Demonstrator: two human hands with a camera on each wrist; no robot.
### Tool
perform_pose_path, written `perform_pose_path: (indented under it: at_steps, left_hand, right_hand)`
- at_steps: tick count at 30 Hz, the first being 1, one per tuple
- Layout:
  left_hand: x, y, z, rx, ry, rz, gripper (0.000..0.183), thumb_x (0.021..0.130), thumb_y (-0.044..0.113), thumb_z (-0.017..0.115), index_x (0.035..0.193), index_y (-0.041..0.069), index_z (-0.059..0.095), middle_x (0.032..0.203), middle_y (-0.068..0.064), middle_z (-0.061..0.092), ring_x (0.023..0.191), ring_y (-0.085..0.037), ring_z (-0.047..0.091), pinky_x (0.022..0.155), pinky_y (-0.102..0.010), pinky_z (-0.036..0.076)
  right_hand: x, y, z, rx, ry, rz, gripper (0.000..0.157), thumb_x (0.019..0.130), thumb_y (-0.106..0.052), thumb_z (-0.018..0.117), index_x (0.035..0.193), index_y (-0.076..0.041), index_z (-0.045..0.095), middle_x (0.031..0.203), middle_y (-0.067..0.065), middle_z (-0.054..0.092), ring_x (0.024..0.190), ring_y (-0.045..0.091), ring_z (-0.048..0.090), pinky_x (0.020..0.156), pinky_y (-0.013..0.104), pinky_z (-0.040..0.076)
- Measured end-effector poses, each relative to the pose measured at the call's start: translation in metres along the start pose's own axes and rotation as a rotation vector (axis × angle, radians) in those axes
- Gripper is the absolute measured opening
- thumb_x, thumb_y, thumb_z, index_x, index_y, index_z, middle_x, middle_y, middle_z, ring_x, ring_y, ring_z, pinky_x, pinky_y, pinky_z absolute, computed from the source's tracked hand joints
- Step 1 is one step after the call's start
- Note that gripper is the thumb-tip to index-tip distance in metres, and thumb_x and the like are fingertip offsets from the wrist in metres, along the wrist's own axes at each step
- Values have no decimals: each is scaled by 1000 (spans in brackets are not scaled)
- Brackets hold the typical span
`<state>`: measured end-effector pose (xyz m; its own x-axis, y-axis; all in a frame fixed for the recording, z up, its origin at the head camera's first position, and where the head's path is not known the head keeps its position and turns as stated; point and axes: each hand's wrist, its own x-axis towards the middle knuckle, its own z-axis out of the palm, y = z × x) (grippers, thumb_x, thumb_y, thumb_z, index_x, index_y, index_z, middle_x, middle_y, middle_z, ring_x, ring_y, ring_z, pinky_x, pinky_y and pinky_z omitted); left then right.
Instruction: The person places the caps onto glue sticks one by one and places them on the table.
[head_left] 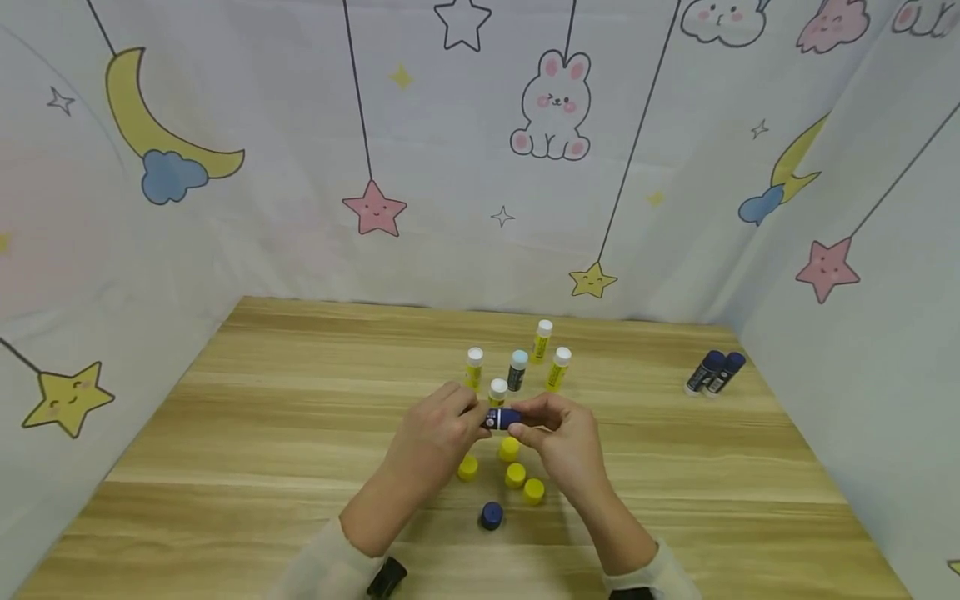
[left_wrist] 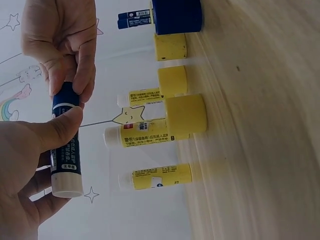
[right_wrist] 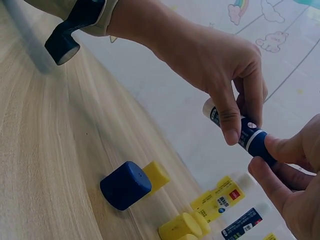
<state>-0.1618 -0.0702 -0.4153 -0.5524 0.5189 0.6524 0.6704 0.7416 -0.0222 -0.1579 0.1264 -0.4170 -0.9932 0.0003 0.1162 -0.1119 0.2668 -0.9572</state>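
Note:
A navy glue stick [head_left: 495, 419] is held level above the table between both hands. My left hand [head_left: 442, 429] grips its labelled barrel, thumb along the side, with the white base end [left_wrist: 67, 185] showing past the fingers. At the other end, my right hand [head_left: 566, 437] pinches the dark blue cap [left_wrist: 65, 95] between thumb and fingers. A white band shows between cap and label. Below the hands lie several loose yellow caps [head_left: 515, 475] and one loose navy cap [head_left: 492, 516], closer to me.
Behind the hands stand several yellow glue sticks [head_left: 558, 369] with white tops, and one navy glue stick [head_left: 517, 370] with a pale blue top. Two navy capped glue sticks [head_left: 705, 372] stand together at the table's right. A patterned white curtain [head_left: 300, 167] surrounds the wooden table [head_left: 262, 417].

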Motion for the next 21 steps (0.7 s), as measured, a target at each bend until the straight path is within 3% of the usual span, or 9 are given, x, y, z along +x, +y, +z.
perform_pose_path:
  at_steps: [5,12,21]
  left_hand:
    - [-1,-2,0,-8,-6,5,30,76,25,90,96,6,78,86,0,62,80,-12,57,67,-20,54]
    - [-2,-4,2,-77,-22,-24,28,84,26,84,103,7,77,93,1,65,84,-11,60,70,-20,55]
    - [-4,-10,8,-98,-48,-65,27,85,20,84,109,8,77,98,1,69,88,-13,63,73,-24,57]
  right_hand:
    - [2,-1,-2,29,-40,-27,18,81,-3,84,97,-10,77,100,4,74,91,22,72,78,28,61]
    - [2,-4,-7,-22,-52,-32,16,84,-5,82,98,-12,77,102,2,74,94,20,71,81,27,60]
    - [7,-3,-30,-97,-8,-22,17,88,-6,79,104,-10,77,107,5,73,99,21,70,85,26,59]
